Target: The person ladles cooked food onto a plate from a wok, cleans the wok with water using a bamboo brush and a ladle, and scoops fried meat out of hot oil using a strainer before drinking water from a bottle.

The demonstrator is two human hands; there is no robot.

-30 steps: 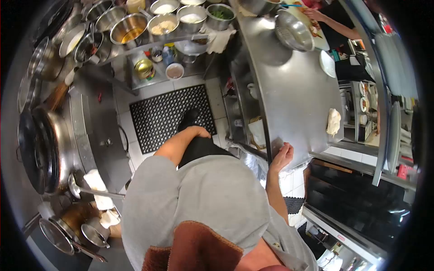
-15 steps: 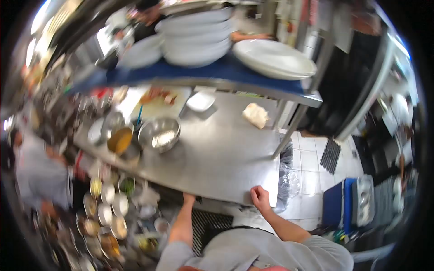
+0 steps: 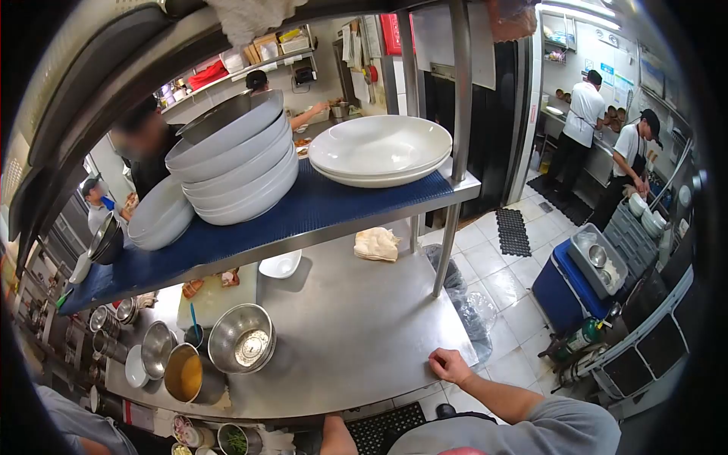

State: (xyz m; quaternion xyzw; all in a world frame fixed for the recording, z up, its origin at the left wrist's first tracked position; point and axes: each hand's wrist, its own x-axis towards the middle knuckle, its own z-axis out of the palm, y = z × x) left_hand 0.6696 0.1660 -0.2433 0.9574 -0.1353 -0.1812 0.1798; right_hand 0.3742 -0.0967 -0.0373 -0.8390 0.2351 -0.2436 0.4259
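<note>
My right hand (image 3: 453,365) rests on the right front part of the steel table (image 3: 341,334), its fingers curled into a loose fist with nothing visible in it. My left forearm (image 3: 337,434) reaches the table's front edge; the left hand's fingers are hidden there. Left of centre on the table stand a steel mixing bowl (image 3: 241,341) and a pot with orange-yellow contents (image 3: 188,375). A small white bowl (image 3: 280,264) and a folded beige cloth (image 3: 377,244) lie further back.
Above the table runs a blue-covered shelf (image 3: 318,199) with stacked white bowls (image 3: 239,171) and white plates (image 3: 379,148). A cutting board (image 3: 216,302) holds food pieces. To the right are a blue cooler (image 3: 561,284) and two people; other people are at the left and behind the shelf.
My view has swung and tilted up, bringing more of the right-hand room and the shelf into sight. My right hand stays in a fist near the table's right end.
</note>
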